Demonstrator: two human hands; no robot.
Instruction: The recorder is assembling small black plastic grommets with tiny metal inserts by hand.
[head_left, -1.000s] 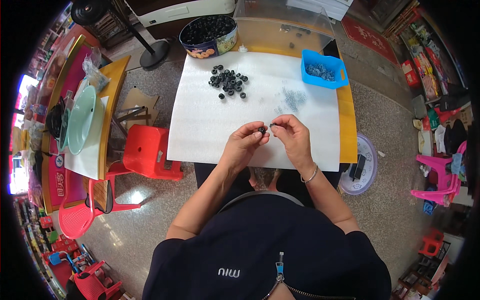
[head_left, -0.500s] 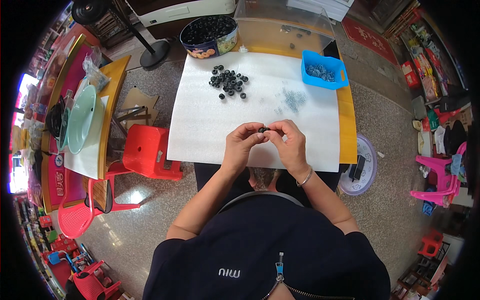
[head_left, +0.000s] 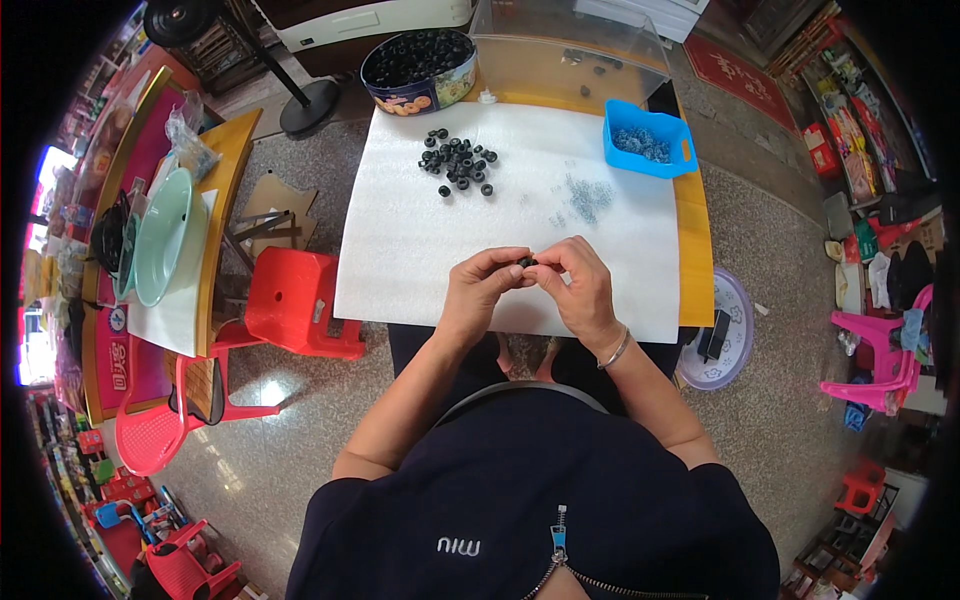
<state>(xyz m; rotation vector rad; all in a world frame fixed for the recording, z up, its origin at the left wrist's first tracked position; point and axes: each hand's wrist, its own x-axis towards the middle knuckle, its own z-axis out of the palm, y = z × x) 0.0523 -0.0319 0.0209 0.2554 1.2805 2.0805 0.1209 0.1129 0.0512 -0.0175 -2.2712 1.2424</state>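
Nearest the camera: person's dark zip top, forearms coming up from the lower edge, bracelet on the right wrist. Both hands meet over the near edge of the white foam sheet. Left hand and right hand are drawn together, fingertips of each pinching one small black ring part between them; other fingers curled in, not spread. The part is held just above the sheet, not resting on it. Whether something is being pushed into the ring is too small to tell.

Step in hand, by my read: fitting or assembling one black ring w/ a small metal bit, mid-press.

Farther on the sheet: loose scatter of small silvery pieces right of centre, then a pile of black rings toward the far left. Beyond those, a blue plastic tray w/ more silvery bits at the far right corner, a round tin full of black rings at the far left, and a clear plastic box at the back.

Next move prob. calls for a firm, square squeeze so the piece seats w/o slipping, then a reach fwd to the ring pile and the silvery scatter. Both well apart from the hands, so each needs a clear stretch.
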